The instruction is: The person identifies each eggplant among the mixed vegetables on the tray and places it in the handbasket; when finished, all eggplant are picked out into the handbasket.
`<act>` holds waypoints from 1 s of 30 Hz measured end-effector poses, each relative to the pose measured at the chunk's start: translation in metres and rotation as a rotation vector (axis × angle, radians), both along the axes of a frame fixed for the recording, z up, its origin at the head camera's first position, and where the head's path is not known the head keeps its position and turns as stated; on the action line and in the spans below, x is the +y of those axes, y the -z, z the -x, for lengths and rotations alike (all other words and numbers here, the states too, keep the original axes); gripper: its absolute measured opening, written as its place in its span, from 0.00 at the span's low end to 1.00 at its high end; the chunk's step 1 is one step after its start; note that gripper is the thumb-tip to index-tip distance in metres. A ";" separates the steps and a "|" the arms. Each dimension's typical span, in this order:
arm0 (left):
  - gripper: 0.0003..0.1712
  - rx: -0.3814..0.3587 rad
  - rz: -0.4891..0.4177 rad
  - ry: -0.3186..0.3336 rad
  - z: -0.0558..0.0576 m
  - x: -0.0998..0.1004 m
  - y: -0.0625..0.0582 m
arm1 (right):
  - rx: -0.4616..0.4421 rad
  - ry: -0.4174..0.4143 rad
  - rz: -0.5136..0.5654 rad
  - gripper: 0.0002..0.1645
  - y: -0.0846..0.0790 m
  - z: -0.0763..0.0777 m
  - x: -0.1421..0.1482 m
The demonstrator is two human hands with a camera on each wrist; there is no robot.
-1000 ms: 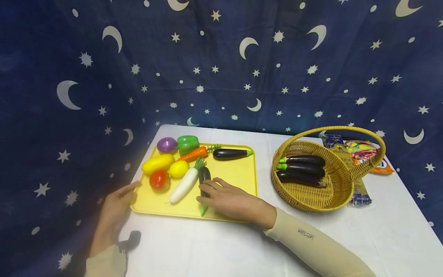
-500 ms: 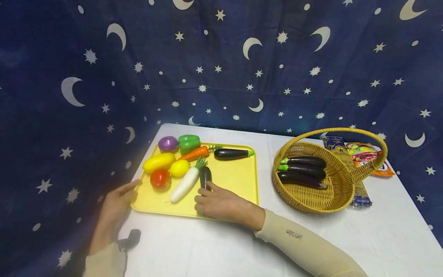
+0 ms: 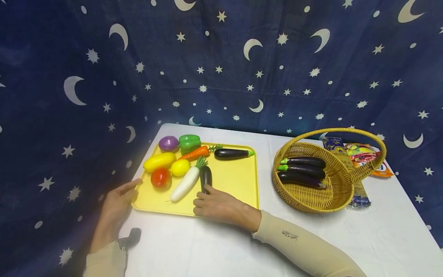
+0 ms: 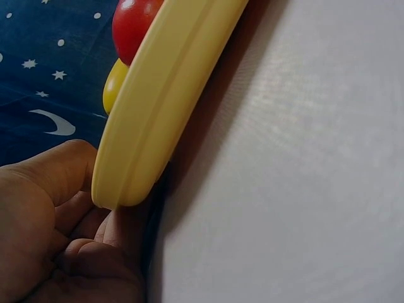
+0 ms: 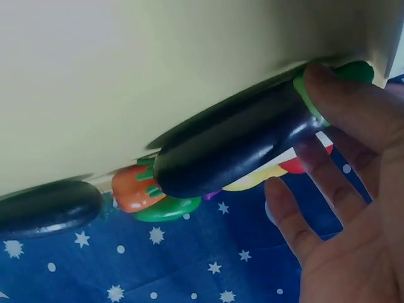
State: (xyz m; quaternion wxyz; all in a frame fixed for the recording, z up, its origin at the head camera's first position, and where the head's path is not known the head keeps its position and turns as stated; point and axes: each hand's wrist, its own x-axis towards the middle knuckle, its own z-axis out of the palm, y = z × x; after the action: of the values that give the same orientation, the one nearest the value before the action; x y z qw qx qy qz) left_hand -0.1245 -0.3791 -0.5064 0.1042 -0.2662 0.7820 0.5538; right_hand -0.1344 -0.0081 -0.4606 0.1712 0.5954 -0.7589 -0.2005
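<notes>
My left hand (image 3: 117, 204) holds the left edge of a yellow tray (image 3: 238, 184); in the left wrist view its thumb and fingers sit at the tray's rim (image 4: 151, 107). At the tray's front, my right hand (image 3: 221, 206) grips a dark eggplant (image 3: 205, 176) near its green stem end. The right wrist view shows the thumb across the cap of this eggplant (image 5: 233, 145), with the forefinger sticking out below. A white radish (image 3: 186, 184) lies just left of it. Another eggplant (image 3: 231, 154) rests at the tray's back right.
Also on the tray are a tomato (image 3: 160, 178), lemon (image 3: 180, 167), carrot (image 3: 195, 153), green pepper (image 3: 189, 144), purple vegetable (image 3: 169, 143) and long yellow fruit (image 3: 160, 162). A wicker basket (image 3: 311, 204) with a tall handle holds 3 eggplants (image 3: 304, 169). Snack packets (image 3: 367, 154) lie behind it.
My right hand has moved slightly left and toward me along the eggplant, and its fingers have closed round the stem end. The left hand stays at the tray's edge.
</notes>
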 end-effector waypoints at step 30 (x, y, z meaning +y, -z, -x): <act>0.30 0.008 -0.012 0.015 -0.003 0.000 -0.001 | -0.381 0.138 0.629 0.14 -0.066 0.016 0.098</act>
State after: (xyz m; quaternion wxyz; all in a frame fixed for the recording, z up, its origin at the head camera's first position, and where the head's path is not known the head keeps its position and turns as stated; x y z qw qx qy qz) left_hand -0.1213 -0.3787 -0.5049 0.1069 -0.2577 0.7811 0.5586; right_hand -0.1506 0.0894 -0.3946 0.1877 0.4877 -0.8400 0.1459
